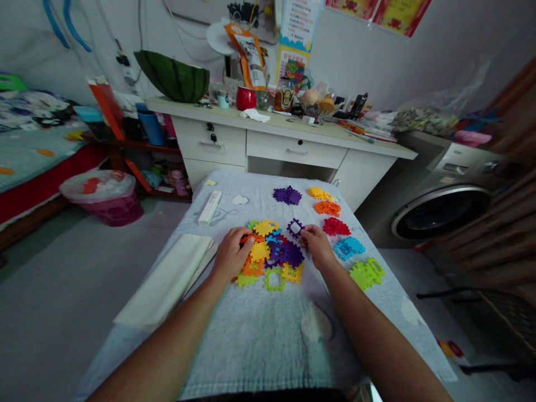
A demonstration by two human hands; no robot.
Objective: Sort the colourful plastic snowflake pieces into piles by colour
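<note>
Left hand (232, 251): lay on the left side of a mixed pile of multicoloured, notched plastic pieces (270, 252); whether its grip held one could not be told. Right hand (317, 245): grip was pinched on a hollow purple square plastic piece (288, 227), right of the pile's far end. Farther off: a purple plastic cluster (287, 195). Right side of the cloth-covered table (259, 346), far to near, stood a yellow cluster (320, 193), an orange cluster (327, 208), a red cluster (336, 226), a blue cluster (349, 248) and a lime-green cluster (364, 274).

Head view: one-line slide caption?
Right hand holds a purple frame; left hand touches the mixed pile.
</note>
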